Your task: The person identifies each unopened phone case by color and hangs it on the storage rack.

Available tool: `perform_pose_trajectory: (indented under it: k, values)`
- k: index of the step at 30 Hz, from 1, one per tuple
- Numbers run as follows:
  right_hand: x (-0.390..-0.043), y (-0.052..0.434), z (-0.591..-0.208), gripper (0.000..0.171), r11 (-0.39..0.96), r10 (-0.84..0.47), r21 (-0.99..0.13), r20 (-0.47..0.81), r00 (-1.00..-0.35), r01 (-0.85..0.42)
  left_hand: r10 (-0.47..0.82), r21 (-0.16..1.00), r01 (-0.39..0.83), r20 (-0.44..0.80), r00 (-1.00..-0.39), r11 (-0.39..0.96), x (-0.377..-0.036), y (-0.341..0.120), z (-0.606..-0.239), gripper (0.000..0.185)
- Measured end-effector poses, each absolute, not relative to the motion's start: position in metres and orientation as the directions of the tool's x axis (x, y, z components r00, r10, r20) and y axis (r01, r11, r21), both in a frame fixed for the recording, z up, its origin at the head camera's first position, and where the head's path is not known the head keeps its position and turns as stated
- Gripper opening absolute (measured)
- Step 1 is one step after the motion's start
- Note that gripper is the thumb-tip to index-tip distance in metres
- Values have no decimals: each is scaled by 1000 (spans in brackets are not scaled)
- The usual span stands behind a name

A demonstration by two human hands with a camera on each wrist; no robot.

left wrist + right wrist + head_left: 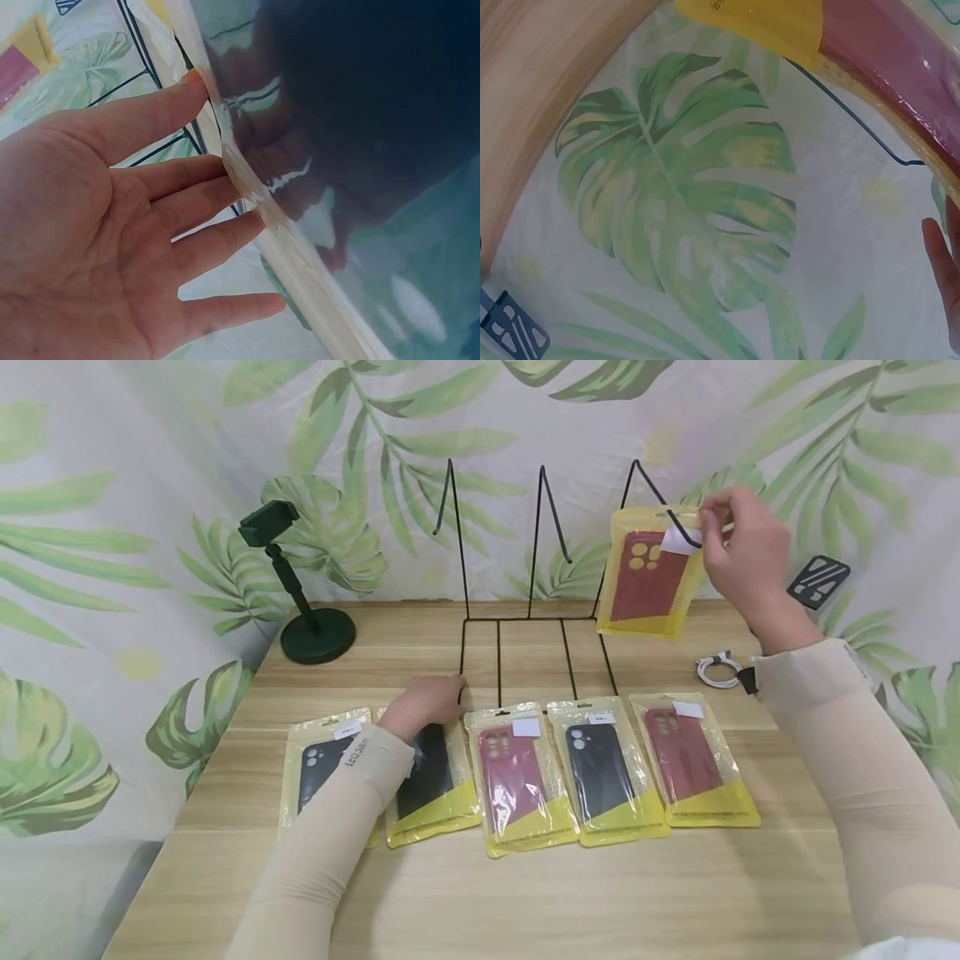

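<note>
A black wire rack [534, 610] with three hooks stands at the middle back of the wooden table [525, 893]. My right hand [711, 531] pinches the top of a yellow packet with a red phone case [648, 575], holding it up at the rack's right hook. In the right wrist view that red-case packet [900, 60] is at the top and one of my fingertips [946, 262] shows at the edge. My left hand [431, 697] lies flat with straight fingers on a packet with a black case [433, 777], by the rack's base. The left wrist view shows my open palm [225, 210] against that black-case packet [360, 112].
Several more packets lie in a row along the table: a black case [318, 768], a red case [516, 777], a black case [603, 768], a red case [686, 758]. A green phone stand [309, 602] is back left, a coiled white cable [716, 670] at the right. A leaf-print curtain hangs behind.
</note>
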State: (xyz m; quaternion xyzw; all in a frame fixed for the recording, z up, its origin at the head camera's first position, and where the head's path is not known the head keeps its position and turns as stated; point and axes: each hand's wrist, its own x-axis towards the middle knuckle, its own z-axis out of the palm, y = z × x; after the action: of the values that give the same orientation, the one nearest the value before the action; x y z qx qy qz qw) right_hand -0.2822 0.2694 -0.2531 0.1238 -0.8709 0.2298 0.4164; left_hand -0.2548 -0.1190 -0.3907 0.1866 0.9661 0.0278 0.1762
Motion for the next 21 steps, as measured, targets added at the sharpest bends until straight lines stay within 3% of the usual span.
perform_pose_trajectory:
  k: [5, 13, 21]
  values:
    - [-298, 267, -250, 32, 877, -9, -318, 737, -676, -359, 360, 127, 337, -338, -870, 933, -254, -118, -391, 54]
    - [-322, 256, -247, 34, 891, 39, -337, 725, -688, -304, 360, 120, 340, -350, -865, 933, -252, -117, -387, 55]
    - [-342, 248, -239, 37, 894, 123, -408, 623, -773, -186, 366, 135, 341, -339, -866, 930, -251, -118, -386, 53]
